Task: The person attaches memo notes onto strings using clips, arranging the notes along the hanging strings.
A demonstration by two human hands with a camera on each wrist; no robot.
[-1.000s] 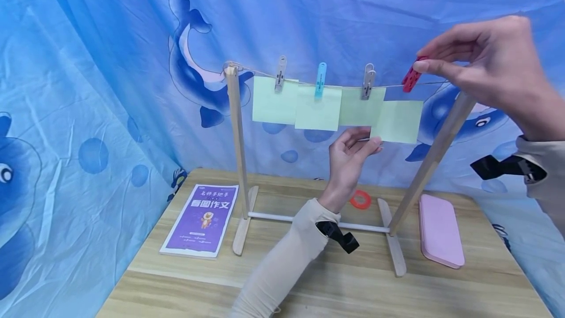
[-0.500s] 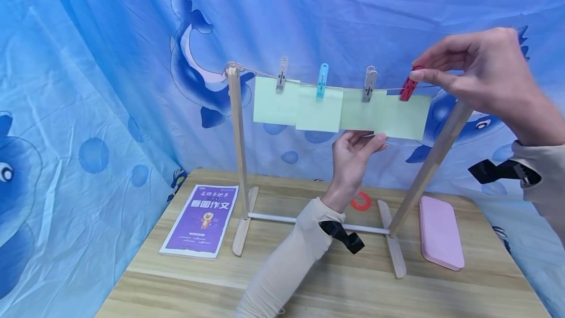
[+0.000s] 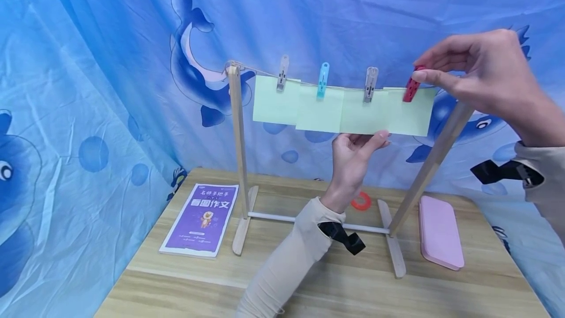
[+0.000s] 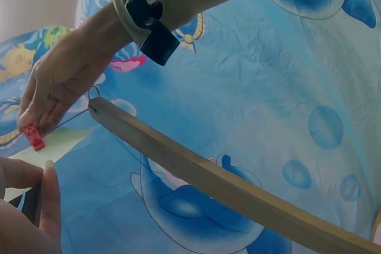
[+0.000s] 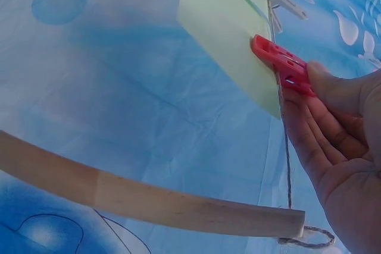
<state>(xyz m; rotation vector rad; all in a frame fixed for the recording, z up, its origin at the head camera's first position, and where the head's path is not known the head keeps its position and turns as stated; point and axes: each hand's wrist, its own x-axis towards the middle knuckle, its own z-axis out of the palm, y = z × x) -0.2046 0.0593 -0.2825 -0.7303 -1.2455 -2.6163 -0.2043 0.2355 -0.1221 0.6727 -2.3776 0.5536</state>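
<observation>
My right hand (image 3: 490, 72) pinches a red clothespin (image 3: 410, 91) between thumb and fingers. In the right wrist view the clothespin's jaws overlap the string (image 5: 288, 171) and the upper edge of the rightmost light-green paper (image 5: 229, 57). Below, my left hand (image 3: 353, 161) pinches that sheet's lower left corner between thumb and finger. To the left, more green papers (image 3: 273, 104) hang along the string, each under its own clothespin: a grey one (image 3: 282, 75), a blue one (image 3: 323, 81) and another grey one (image 3: 371, 85). Neighbouring sheets overlap at their sides.
The string runs between a left wooden post (image 3: 237, 136) and a right wooden post (image 3: 434, 161), joined low by a white rod (image 3: 273, 218). On the table (image 3: 397, 298) lie a purple book (image 3: 200, 220), a pink case (image 3: 440, 232) and a red ring (image 3: 367, 204).
The rightmost paper has risen and shifted right, its upper edge now at the string under the red clothespin. My right hand came down with the clothespin; my left hand moved slightly up and right.
</observation>
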